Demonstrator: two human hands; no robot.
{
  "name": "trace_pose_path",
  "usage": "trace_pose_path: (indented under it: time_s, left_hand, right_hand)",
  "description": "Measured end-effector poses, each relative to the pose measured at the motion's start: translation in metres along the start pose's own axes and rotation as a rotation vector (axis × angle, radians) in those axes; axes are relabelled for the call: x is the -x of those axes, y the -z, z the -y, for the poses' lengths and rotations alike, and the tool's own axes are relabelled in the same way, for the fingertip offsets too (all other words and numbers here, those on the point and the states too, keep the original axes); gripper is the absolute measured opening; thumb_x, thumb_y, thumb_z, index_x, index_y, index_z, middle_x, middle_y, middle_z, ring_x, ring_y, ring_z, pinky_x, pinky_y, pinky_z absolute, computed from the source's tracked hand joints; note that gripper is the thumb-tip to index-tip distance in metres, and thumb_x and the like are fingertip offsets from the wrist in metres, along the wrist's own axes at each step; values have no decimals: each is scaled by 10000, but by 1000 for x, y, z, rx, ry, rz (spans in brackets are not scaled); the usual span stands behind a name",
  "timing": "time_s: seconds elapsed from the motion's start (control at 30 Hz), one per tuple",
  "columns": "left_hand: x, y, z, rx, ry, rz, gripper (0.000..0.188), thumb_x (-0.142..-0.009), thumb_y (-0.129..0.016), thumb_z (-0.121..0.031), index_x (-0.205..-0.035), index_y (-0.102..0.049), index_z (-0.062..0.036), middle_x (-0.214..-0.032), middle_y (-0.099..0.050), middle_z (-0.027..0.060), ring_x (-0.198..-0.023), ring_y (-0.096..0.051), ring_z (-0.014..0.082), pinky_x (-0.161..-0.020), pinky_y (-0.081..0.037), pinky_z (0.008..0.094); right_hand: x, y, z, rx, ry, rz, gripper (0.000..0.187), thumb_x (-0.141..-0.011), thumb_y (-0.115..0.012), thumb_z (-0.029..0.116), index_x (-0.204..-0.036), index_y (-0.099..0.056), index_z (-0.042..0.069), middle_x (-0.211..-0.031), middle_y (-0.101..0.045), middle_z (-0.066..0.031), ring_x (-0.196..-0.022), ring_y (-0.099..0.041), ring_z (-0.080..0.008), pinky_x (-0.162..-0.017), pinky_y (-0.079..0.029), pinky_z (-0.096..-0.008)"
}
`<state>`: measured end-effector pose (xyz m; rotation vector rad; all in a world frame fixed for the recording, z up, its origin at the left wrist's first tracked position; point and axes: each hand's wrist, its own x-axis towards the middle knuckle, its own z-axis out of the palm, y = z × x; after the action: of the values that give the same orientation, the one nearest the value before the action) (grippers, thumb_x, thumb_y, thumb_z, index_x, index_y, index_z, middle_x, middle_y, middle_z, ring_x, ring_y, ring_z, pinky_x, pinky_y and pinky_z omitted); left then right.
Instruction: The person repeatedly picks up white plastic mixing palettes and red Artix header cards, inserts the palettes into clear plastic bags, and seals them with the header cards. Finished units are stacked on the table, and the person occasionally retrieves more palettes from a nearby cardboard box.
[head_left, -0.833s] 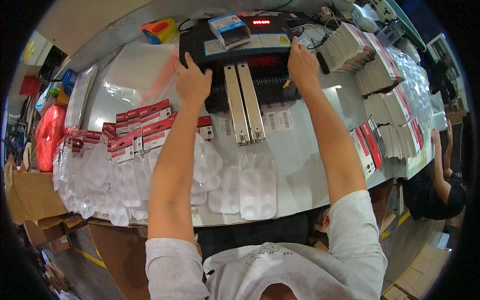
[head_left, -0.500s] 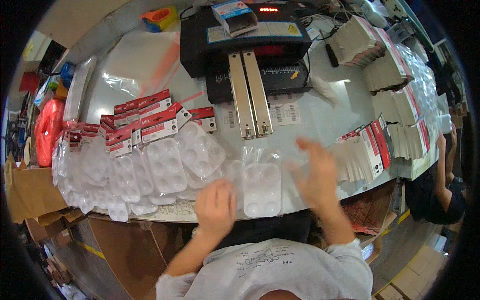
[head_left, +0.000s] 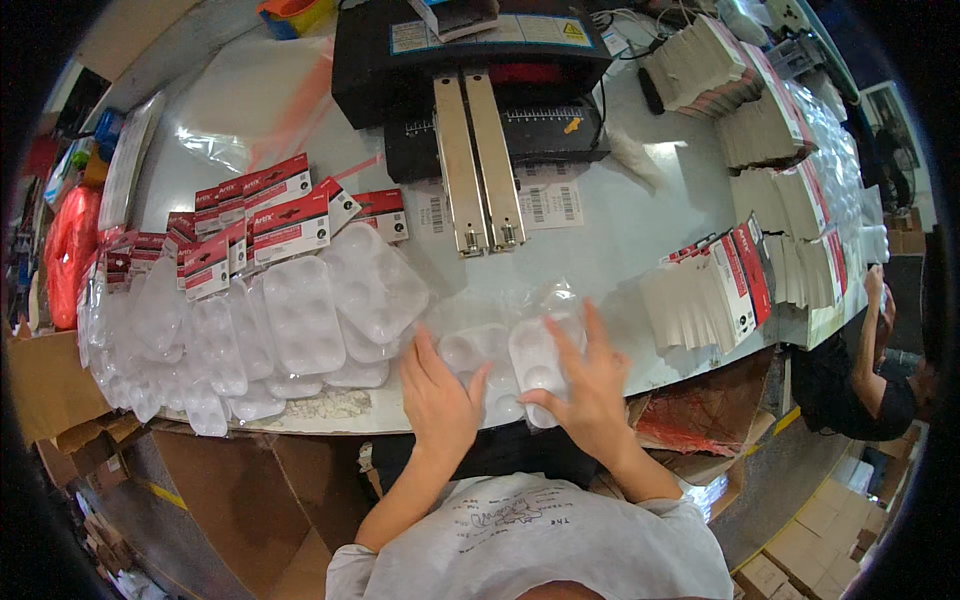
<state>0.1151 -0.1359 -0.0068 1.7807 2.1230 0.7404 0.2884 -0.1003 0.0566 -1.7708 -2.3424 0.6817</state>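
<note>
Two white plastic paint palettes with round wells lie side by side at the table's front edge. My right hand point(head_left: 592, 378) rests on the right-hand palette point(head_left: 537, 352), fingers spread toward its far right side and thumb across its near part. Clear film shows at that palette's far end. My left hand point(head_left: 440, 392) lies beside the left-hand palette point(head_left: 470, 352), fingers stretched out and thumb apart; it partly covers this palette. Left of it, many bagged palettes point(head_left: 300, 315) overlap in a heap, with red-and-white header cards point(head_left: 290, 228) at their far ends.
A black machine point(head_left: 470, 50) with two metal bars point(head_left: 478, 165) stands at the back. Fanned header cards point(head_left: 705, 295) and tall card stacks point(head_left: 760, 140) fill the right side. Clear plastic sheets point(head_left: 245, 110) lie back left. Another person's arm point(head_left: 872, 350) shows far right.
My right hand has come down and left onto a palette. My left hand has opened out beside the other one. Two palettes now show clearly between my hands. The whole view has shifted slightly.
</note>
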Motion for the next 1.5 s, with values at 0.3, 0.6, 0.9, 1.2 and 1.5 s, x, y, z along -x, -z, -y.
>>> trace_pose_path:
  time_s: [0.3, 0.6, 0.9, 1.2, 1.5]
  left_hand:
    - [-37, 35, 20, 520, 292, 181, 334, -785, -665, -112, -1060, -542, 32, -795, -567, 73, -718, -561, 175, -674, -441, 268]
    - [-41, 68, 16, 1187, 462, 288, 124, -860, -568, -60, -912, -621, 40, -900, -669, 144, -761, -651, 171, -686, -503, 261]
    - [-26, 52, -7, 1171, 366, 406, 197, -886, -563, -104, -1009, -634, 32, -893, -676, 86, -749, -595, 85, -667, -465, 209]
    - [-27, 67, -14, 801, 386, 420, 152, -892, -555, -95, -804, -602, 19, -734, -608, -21, -679, -493, 38, -621, -404, 188]
    - [-28, 47, -17, 815, 200, 174, 155, -891, -576, -129, -821, -610, 6, -577, -489, -45, -530, -366, 31, -468, -301, 193]
  right_hand:
    - [-20, 108, -143, 83, -280, -480, 709, -747, -712, 294, -1277, -406, -65, -1229, -506, -250, -1077, -553, -317, -933, -402, -351]
    - [-33, 130, -157, -36, -392, -412, 668, -679, -763, 344, -1182, -525, -25, -985, -644, -170, -869, -628, -212, -793, -469, -309]
    - [-34, 92, 6, -454, 51, -162, 351, -686, -756, 128, -997, -642, 10, -821, -667, -74, -744, -622, -129, -647, -496, -254]
    - [-66, 47, 18, -594, 117, 239, 259, -743, -712, 243, -841, -618, 22, -640, -578, -159, -527, -551, -291, -512, -424, -333]
    - [-79, 41, -7, -635, 233, 54, 218, -720, -747, 169, -784, -635, -7, -618, -601, -50, -548, -555, -90, -505, -438, -236]
